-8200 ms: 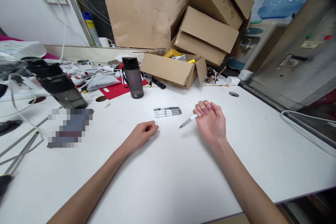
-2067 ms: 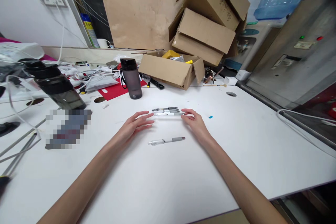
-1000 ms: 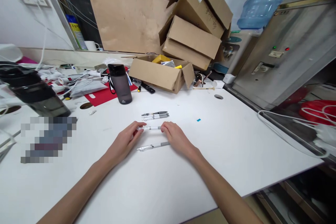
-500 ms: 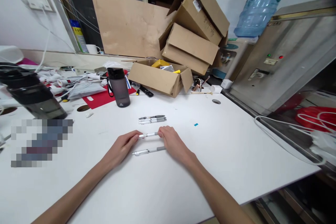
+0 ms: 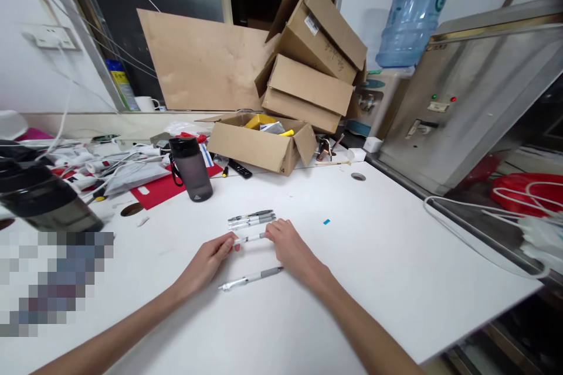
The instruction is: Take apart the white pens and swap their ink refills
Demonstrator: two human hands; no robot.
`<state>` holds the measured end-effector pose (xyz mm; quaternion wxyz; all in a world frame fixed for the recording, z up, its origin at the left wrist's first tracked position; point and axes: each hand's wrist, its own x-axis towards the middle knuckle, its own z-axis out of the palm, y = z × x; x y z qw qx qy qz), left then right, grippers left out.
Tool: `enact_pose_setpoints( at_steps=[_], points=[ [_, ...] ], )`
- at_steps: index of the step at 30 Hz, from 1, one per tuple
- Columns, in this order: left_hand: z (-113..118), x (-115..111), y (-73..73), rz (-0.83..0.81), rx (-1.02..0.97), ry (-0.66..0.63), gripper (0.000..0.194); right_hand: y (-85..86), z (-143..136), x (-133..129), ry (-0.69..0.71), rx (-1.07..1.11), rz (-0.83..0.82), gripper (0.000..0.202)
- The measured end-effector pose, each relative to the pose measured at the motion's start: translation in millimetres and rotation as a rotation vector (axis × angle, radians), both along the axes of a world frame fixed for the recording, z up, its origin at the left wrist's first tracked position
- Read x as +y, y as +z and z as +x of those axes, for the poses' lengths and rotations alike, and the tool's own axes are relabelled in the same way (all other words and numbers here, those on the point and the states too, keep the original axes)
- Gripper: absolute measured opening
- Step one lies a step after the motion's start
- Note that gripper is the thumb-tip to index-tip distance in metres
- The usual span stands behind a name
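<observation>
A white and grey pen (image 5: 250, 238) is held level between my two hands, just above or on the white table (image 5: 396, 258). My left hand (image 5: 215, 255) pinches its left end. The fingers of my right hand (image 5: 285, 243) close on its grey right end. Just beyond it, a few pens (image 5: 251, 220) lie side by side, a darker one farthest back. Nearer to me another white and grey pen (image 5: 250, 279) lies alone, slightly slanted, below the gap between my hands.
A dark bottle (image 5: 191, 170) stands behind on the left, by a red folder (image 5: 153, 190) and cluttered cables. An open cardboard box (image 5: 250, 146) sits at the back. To the right lies a small blue piece (image 5: 326, 222). A larger bottle (image 5: 48, 199) is far left.
The camera view has shifted, so the background sits lower. My hands and the held pen have moved away from the near pen and closer to the row of pens.
</observation>
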<state>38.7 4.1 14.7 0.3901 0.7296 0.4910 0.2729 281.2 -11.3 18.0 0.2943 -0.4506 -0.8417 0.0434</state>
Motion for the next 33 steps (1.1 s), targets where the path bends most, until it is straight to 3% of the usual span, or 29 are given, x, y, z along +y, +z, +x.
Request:
enact_pose_setpoints(
  at_steps=[5,11,17,26,33],
  points=[
    [16.1,6.4,-11.2,0.053,-0.045,0.048,0.052,-2.6,7.3,-1.4,-0.029,-0.006,0.030,0.025],
    [10.9,8.4,-26.9,0.045,-0.083,0.030,0.052,-5.0,4.3,-3.8,-0.023,-0.030,0.060,0.028],
    [8.5,5.8,-23.5,-0.083,-0.162,0.011,0.053,-3.2,1.8,-3.0,-0.010,-0.040,0.068,0.025],
    [8.2,1.5,-12.2,-0.171,-0.199,-0.011,0.056,-5.6,0.4,-0.3,0.015,-0.052,0.115,0.027],
    [4.1,5.3,-11.2,-0.243,-0.229,-0.055,0.054,-7.8,1.0,-1.8,0.005,-0.076,0.133,0.033]
  ],
)
